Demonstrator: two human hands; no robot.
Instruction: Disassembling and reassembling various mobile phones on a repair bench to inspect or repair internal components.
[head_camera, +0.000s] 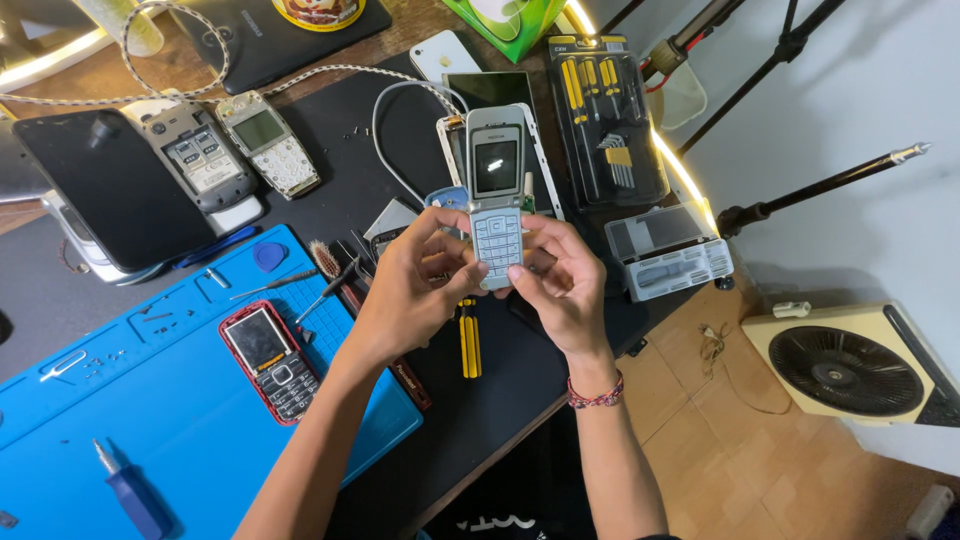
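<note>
Here, left hand (415, 280) and right hand (560, 285) both clamped on open silver flip phone (497, 190), forearms converging.

The lower end of the silver flip phone (497, 195) is covered by the fingers (540, 262) of both hands. The yellow-handled screwdriver (469, 340) is partly hidden beneath the hands. The blue mat (190, 420) and the black tablet (290, 35) are cut off by the frame edges. Loose screws (100, 358) on the mat are too small to be resolved.

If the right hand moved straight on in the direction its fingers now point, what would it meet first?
The right hand points left across the silver flip phone it grips, so it would probably meet the left hand first; depth is unclear.
</note>
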